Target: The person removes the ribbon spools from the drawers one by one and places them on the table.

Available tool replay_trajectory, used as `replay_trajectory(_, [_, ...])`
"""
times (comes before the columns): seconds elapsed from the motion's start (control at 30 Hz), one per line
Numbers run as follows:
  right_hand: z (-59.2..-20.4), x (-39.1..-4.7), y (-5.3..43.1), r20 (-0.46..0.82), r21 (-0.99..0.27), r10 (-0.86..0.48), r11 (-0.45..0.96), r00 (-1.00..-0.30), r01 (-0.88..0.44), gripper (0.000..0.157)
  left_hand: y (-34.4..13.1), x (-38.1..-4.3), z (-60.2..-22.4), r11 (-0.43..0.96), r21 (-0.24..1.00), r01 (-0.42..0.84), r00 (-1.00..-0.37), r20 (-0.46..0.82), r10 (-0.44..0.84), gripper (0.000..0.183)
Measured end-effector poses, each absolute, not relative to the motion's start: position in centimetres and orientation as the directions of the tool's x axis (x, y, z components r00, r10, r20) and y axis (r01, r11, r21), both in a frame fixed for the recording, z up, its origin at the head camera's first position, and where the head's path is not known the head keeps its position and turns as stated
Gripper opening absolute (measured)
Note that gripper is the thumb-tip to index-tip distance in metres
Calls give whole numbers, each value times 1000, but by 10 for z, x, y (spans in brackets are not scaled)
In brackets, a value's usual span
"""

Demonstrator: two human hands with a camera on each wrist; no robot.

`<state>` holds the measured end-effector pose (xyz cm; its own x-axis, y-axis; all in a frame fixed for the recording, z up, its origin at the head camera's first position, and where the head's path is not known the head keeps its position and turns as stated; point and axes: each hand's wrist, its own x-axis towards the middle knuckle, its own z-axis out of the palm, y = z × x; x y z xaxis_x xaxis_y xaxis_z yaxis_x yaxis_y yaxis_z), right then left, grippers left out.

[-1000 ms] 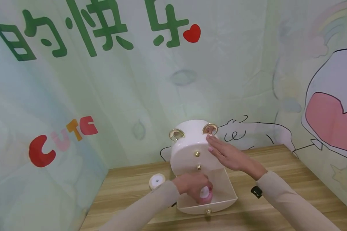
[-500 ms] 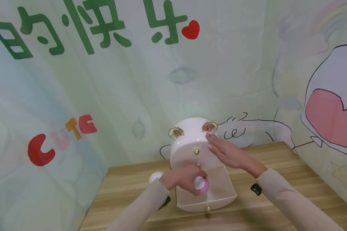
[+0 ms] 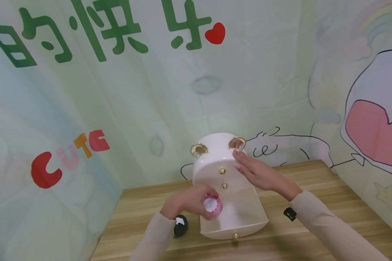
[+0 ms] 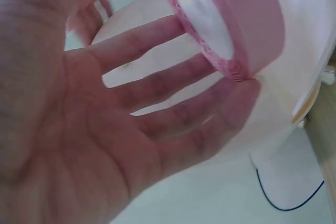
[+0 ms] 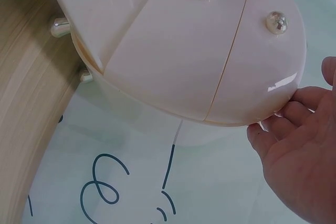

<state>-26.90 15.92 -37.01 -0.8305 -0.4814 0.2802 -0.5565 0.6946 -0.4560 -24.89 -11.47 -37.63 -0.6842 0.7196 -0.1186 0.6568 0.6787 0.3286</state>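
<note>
My left hand point(image 3: 187, 201) grips a roll of pink ribbon point(image 3: 218, 209) with a white core. It hovers over the left side of a pulled-out bottom drawer point(image 3: 243, 210). In the left wrist view the pink ribbon roll point(image 4: 260, 24) sits at the fingertips. The drawer belongs to a glossy white rounded cabinet point(image 3: 209, 168) with gold knobs and two gold ear-shaped rings on top. My right hand point(image 3: 261, 175) rests with extended fingers against the cabinet's upper right side. In the right wrist view the right hand's fingertips point(image 5: 257, 132) touch the cabinet's edge.
The cabinet stands on a wood-grain table point(image 3: 143, 224), close to a printed backdrop point(image 3: 143, 108) that rises behind and at both sides. Black wrist devices show on the left wrist point(image 3: 181, 226) and the right sleeve point(image 3: 290, 214).
My left hand has lifted the pink ribbon roll out of the drawer and moved left with it. A white spool on the table is now hidden behind that hand. The right hand stays put.
</note>
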Motion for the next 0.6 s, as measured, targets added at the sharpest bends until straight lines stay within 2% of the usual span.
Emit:
replay_trajectory(0.13, [-369, -268, 157, 271, -457, -483, 697, -833, -552, 62, -130, -243, -368, 712, 394, 581, -739, -112, 664, 53])
replay_trajectory(0.27, [-370, -268, 158, 271, -459, -480, 698, -835, -550, 62, -142, -237, -362, 734, 399, 550, -765, -111, 634, 52])
replay_trajectory(0.6, [-371, -269, 159, 269, -452, -480, 703, -835, -549, 64, -183, -233, -361, 727, 505, 464, -797, -120, 592, 41])
